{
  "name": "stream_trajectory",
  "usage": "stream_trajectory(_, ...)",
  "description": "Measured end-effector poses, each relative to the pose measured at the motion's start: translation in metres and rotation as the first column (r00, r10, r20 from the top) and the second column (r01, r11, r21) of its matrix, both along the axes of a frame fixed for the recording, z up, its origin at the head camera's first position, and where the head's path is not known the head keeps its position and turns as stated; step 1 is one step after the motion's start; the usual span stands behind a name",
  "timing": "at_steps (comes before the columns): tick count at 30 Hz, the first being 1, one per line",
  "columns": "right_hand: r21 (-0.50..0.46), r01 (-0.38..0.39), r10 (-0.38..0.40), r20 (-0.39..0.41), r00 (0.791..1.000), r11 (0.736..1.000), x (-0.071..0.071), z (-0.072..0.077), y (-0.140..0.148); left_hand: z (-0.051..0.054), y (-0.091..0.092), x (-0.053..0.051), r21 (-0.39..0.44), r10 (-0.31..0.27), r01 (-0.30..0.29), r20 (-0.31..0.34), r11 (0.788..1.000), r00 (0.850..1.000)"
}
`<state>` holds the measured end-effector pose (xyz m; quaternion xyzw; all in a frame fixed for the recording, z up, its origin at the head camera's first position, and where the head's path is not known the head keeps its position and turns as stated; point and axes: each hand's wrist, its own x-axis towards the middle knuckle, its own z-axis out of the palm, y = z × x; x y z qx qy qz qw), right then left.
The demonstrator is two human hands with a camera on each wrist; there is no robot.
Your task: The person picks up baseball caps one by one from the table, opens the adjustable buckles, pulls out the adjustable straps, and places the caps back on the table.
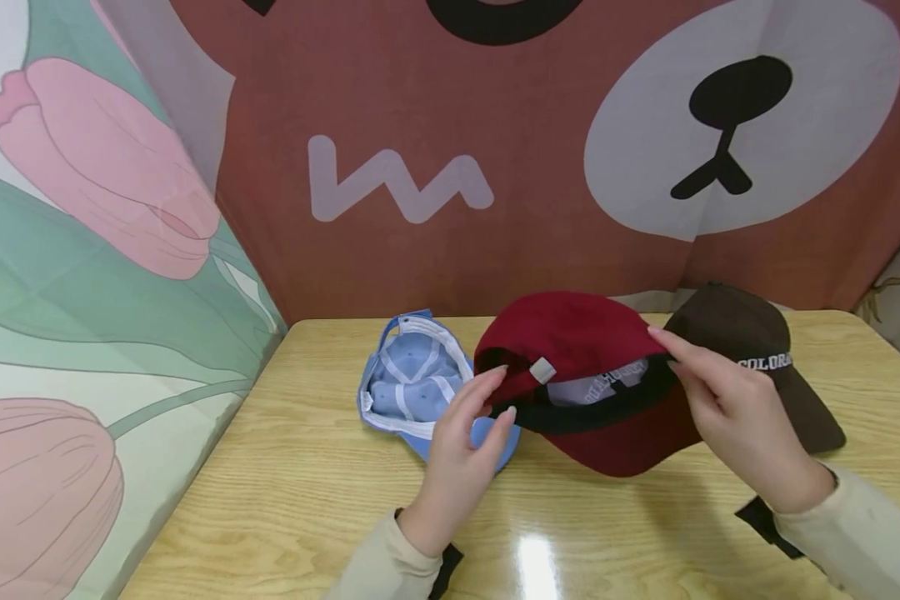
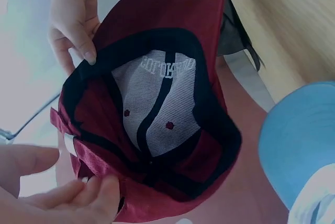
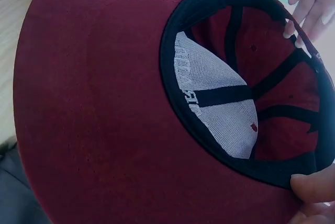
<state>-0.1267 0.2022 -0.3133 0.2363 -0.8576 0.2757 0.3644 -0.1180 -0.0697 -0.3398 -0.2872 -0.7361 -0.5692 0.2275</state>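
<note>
A dark red baseball cap (image 1: 570, 325) is held up above the table, its inside facing me. My right hand (image 1: 746, 421) pinches its edge between thumb and fingers, the thumb on the black sweatband (image 3: 238, 169). At the cap's back opening is my left hand (image 1: 457, 454), thumb and fingers spread apart. In the left wrist view, the left fingertips (image 2: 107, 185) touch the cap near its back strap and the thumb stands away. Mesh lining (image 3: 217, 109) with reversed lettering shows inside. A small white tag (image 1: 542, 370) hangs near the strap.
A light blue cap (image 1: 412, 358) lies upturned on the wooden table (image 1: 270, 500), behind the left hand. To the right, a dark brown cap (image 1: 735, 329) with white lettering sits partly behind the right hand. A printed bear cloth (image 1: 420, 267) hangs at the back, a tulip cloth (image 1: 157, 350) at the left.
</note>
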Motion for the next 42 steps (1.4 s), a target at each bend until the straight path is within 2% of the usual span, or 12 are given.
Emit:
stream_trajectory(3,0.020,-0.034,0.035,-0.042,0.998,0.999,0.000,0.000,-0.001,0.005,0.002,0.001,-0.031,-0.027,0.030,0.096,0.999,0.995)
stream_trajectory(5,0.027,-0.062,0.063,-0.070,0.996,0.998,0.000,-0.001,-0.001,0.009,0.004,0.001,-0.049,-0.044,0.053,0.173,0.997,0.984)
stream_trajectory(8,0.035,-0.106,0.109,-0.123,0.986,0.994,-0.002,-0.002,-0.002,0.014,0.005,0.002,-0.040,-0.091,0.109,0.315,0.993,0.945)
stream_trajectory(10,0.037,-0.119,0.123,-0.157,0.980,0.992,-0.003,-0.003,-0.004,0.017,0.006,0.002,-0.006,-0.136,0.151,0.407,0.989,0.904)
stream_trajectory(14,0.054,-0.138,0.145,-0.184,0.972,0.989,-0.002,-0.002,-0.006,0.020,0.006,0.000,0.130,-0.242,0.204,0.571,0.970,0.784)
stream_trajectory(17,0.075,-0.140,0.151,-0.172,0.973,0.987,-0.001,0.000,-0.007,0.020,0.006,-0.001,0.220,-0.293,0.196,0.654,0.956,0.698)
stream_trajectory(18,0.082,-0.139,0.151,-0.168,0.974,0.987,-0.001,0.000,-0.008,0.020,0.006,-0.002,0.248,-0.310,0.190,0.670,0.950,0.675)
stream_trajectory(21,0.086,-0.146,0.159,-0.166,0.973,0.985,-0.002,-0.001,-0.008,0.021,0.006,-0.002,0.323,-0.355,0.171,0.688,0.931,0.633)
stream_trajectory(26,0.071,-0.167,0.177,-0.170,0.969,0.983,-0.007,-0.004,-0.007,0.025,0.004,0.000,0.410,-0.432,0.187,0.659,0.893,0.616)
stream_trajectory(31,0.074,-0.158,0.167,-0.124,0.978,0.985,-0.009,-0.004,-0.006,0.031,0.004,0.001,0.458,-0.478,0.205,0.628,0.865,0.614)
stream_trajectory(36,0.085,-0.155,0.160,-0.058,0.985,0.984,-0.007,-0.003,-0.006,0.034,0.005,0.001,0.529,-0.550,0.242,0.563,0.813,0.617)
stream_trajectory(42,0.078,-0.141,0.141,0.014,0.990,0.987,-0.008,-0.002,-0.014,0.040,0.006,0.000,0.617,-0.632,0.276,0.482,0.737,0.607)
